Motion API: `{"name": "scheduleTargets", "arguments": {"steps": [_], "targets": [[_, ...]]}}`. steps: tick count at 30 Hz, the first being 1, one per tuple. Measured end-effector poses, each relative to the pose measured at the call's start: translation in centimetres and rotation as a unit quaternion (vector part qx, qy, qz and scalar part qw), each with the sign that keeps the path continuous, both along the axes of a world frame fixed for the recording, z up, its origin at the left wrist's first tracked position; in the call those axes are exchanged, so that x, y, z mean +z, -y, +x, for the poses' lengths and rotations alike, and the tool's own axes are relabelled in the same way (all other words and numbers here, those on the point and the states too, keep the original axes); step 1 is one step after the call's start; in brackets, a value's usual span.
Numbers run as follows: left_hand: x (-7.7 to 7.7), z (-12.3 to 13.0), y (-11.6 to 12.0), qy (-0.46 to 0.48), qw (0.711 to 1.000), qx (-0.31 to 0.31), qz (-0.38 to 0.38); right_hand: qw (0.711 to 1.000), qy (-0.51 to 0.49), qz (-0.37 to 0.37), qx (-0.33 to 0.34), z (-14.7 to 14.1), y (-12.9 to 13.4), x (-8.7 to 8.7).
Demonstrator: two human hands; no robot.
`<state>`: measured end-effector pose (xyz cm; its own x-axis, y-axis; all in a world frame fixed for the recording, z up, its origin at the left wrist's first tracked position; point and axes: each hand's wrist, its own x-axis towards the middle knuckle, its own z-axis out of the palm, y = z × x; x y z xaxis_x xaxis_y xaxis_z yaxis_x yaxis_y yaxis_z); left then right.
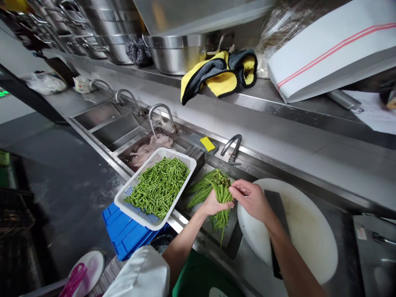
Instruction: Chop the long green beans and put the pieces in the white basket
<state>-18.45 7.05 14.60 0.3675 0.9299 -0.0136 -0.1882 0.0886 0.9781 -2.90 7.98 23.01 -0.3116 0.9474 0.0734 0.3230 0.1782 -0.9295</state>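
My left hand (214, 204) is wrapped round a bunch of long green beans (222, 193), held over a steel sink. The bunch's lower ends hang below the hand. At its upper end, the fingertips of my right hand (247, 194) are pinched together; what they hold is too small to make out. More long green beans (199, 189) lie in the sink, just left of the bunch. A white perforated basket (121, 201) full of cut green beans (159, 185) stands to the left of my hands.
A round white board (309, 235) with a dark-bladed knife (278, 214) lies at right. Behind the sink are a curved tap (232, 147) and a yellow sponge (207, 144). Pots and a yellow-grey cloth (221, 80) sit on the shelf above. A blue crate (123, 231) is under the basket.
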Motion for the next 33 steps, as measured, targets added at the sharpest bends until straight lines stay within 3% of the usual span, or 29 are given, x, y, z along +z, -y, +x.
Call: {"name": "scheduleTargets", "arguments": {"steps": [3,5,10,16,21,25,29,33], "targets": [[0.2,-0.6,0.1,0.068,0.994,-0.076,-0.043,0.999,-0.017,-0.028,0.043,0.7,-0.5,0.5],[-0.1,-0.8,0.2,0.12,0.985,-0.09,-0.08,0.996,-0.021,-0.053,0.068,0.9,-0.7,0.3],[-1.9,-0.4,0.3,0.194,0.969,-0.06,-0.14,0.998,0.028,-0.03,0.054,0.4,-0.2,-0.9],[-3.0,0.4,0.7,0.197,0.964,-0.032,-0.173,1.0,-0.001,-0.022,-0.013,-0.6,1.0,-2.4],[-2.2,0.5,0.7,0.174,0.973,-0.075,-0.136,0.995,-0.055,-0.064,-0.044,-0.5,0.9,-2.7],[-1.3,0.3,0.5,0.135,0.981,-0.101,-0.093,0.996,-0.05,-0.02,-0.075,-0.1,0.5,-2.1],[-1.3,-0.3,0.5,0.062,0.993,-0.082,-0.054,1.0,-0.002,-0.011,-0.001,0.9,-0.2,-0.8],[-1.4,-1.0,0.8,0.017,0.991,-0.132,-0.016,0.999,0.033,0.005,0.001,1.9,-1.7,0.4]]}}
